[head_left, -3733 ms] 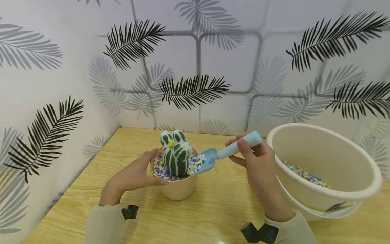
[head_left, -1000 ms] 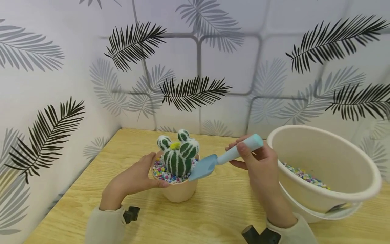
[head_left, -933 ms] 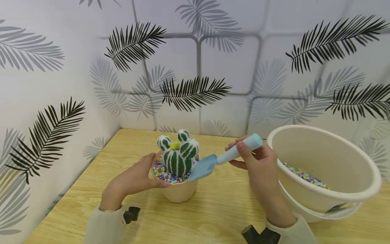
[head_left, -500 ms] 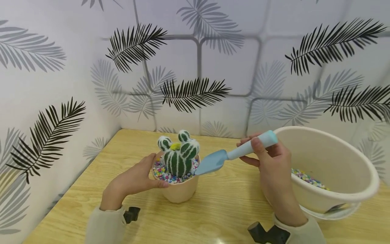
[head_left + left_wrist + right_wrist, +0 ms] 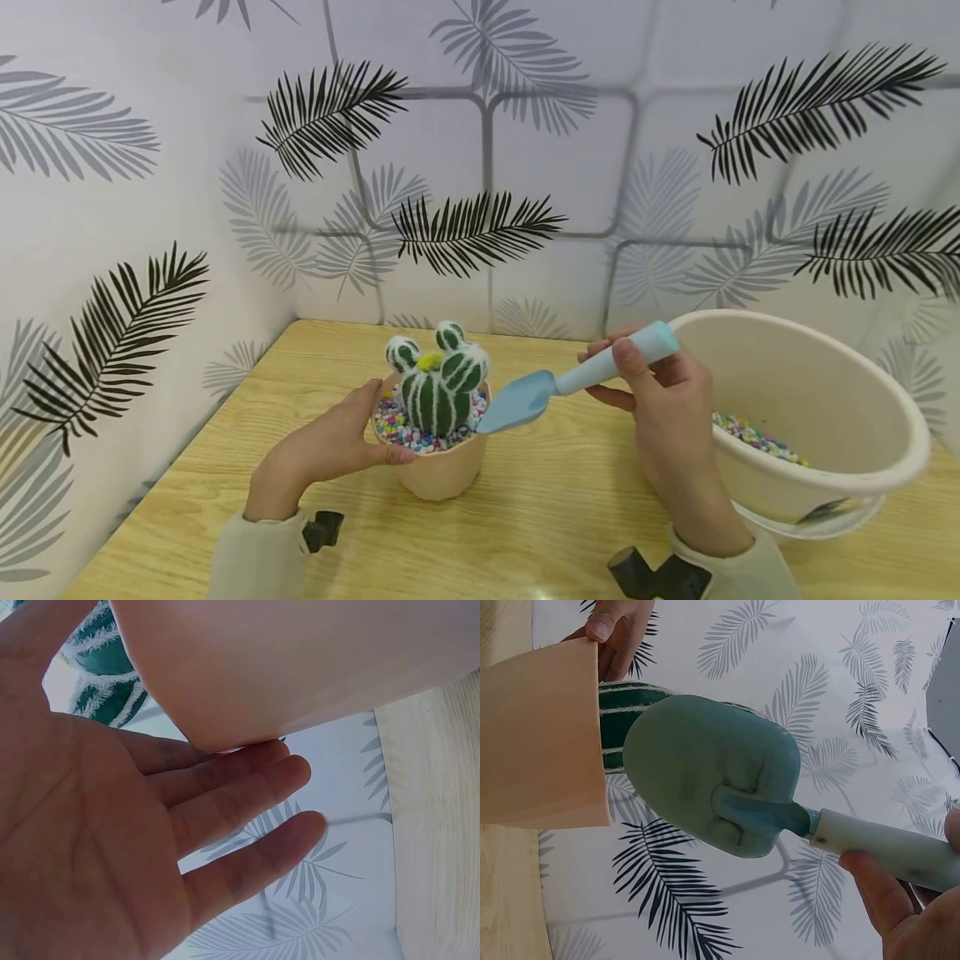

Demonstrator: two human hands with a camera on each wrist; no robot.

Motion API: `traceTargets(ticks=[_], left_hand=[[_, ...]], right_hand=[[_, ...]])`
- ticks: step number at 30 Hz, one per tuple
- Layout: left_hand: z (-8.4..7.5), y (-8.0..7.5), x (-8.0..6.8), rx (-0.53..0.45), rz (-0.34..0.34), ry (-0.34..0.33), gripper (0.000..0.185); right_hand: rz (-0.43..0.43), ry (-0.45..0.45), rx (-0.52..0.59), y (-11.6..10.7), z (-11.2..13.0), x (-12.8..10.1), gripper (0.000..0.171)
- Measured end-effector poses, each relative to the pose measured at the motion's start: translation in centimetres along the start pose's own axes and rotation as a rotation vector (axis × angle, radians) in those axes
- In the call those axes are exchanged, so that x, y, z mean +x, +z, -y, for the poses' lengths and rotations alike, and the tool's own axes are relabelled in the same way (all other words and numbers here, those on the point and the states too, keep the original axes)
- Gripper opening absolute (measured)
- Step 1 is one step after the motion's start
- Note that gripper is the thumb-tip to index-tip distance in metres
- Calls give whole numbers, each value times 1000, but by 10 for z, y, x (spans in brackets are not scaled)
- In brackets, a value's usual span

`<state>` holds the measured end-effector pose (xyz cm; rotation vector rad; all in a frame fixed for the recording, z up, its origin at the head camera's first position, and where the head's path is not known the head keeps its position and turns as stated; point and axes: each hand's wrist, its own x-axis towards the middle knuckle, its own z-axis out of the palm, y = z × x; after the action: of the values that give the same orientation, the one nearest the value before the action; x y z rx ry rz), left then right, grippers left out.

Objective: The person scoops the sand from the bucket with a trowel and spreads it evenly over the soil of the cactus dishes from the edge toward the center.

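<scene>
A toy cactus (image 5: 437, 400), green with white fuzzy stripes and a yellow flower, stands in a peach plant pot (image 5: 442, 473) filled with colourful pebbles (image 5: 401, 427). My left hand (image 5: 326, 442) holds the pot's rim from the left, thumb along the front edge; in the left wrist view its fingers (image 5: 247, 802) reach along the pot's side. With thumb and fingers my right hand (image 5: 667, 400) grips the handle of a light blue trowel (image 5: 517, 402). The trowel's tip is at the pot's right rim, and no pebbles show on its blade. Its back faces the right wrist view.
To the right stands a large cream basin (image 5: 817, 483), with more colourful pebbles (image 5: 757, 437) on its bottom. Everything rests on a light wooden table (image 5: 547, 517). Walls with a leaf pattern (image 5: 480, 233) rise behind and at the left.
Pebbles on the trowel's blade at first are no longer there. The cactus has turned and its ears spread apart. My right hand has drawn the trowel slightly right; my left stays on the pot.
</scene>
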<state>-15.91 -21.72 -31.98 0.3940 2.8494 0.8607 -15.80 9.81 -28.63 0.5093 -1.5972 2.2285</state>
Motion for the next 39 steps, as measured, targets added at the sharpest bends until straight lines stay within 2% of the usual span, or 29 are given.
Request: traceTargets(ticks=[8, 14, 19, 26, 39], left_hand=[[-2, 3, 0, -13, 7, -4, 105], [0, 3, -1, -18, 1, 0, 105], [0, 3, 0, -15, 2, -9, 107], [3, 2, -1, -17, -1, -8, 108], [1, 1, -1, -20, -4, -9, 108]], right_hand=[[-54, 66, -41, -9, 4, -2, 13], [-52, 100, -38, -22, 9, -3, 19], [-37, 105, 33, -34, 15, 1, 19], [32, 49, 154, -59, 27, 7, 19], [53, 97, 423, -107, 41, 16, 20]])
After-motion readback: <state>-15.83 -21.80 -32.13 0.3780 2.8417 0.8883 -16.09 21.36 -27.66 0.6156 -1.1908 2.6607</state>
